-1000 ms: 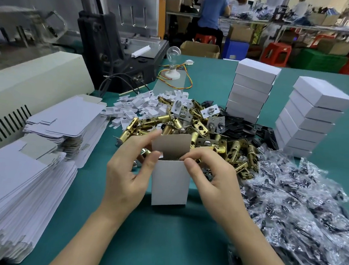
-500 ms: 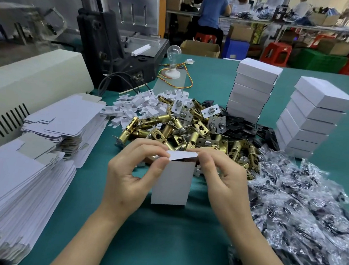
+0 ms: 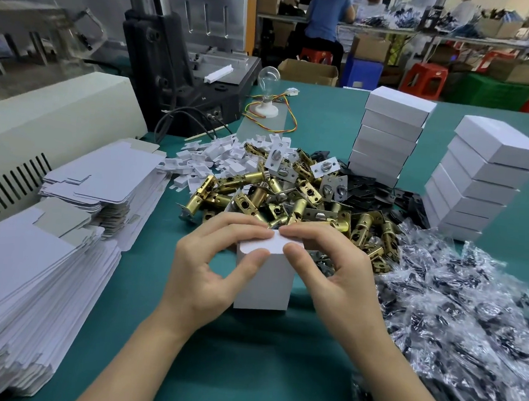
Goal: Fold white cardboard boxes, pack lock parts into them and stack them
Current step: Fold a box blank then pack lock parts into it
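A small white cardboard box [image 3: 264, 283] stands upright on the green tabletop [image 3: 243, 358], long axis vertical, folded flap facing up. The left hand [image 3: 209, 272] and right hand [image 3: 336, 277] pinch its top edges with curled fingers [image 3: 235, 225], just in front of a heap of brass lock latches [image 3: 288, 202].

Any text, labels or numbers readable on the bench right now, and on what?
No readable text anywhere.
Upright box: blank.
Stacked boxes: blank.
Flat cartons: blank.
Black machine: small pale mark, too blurred to read.
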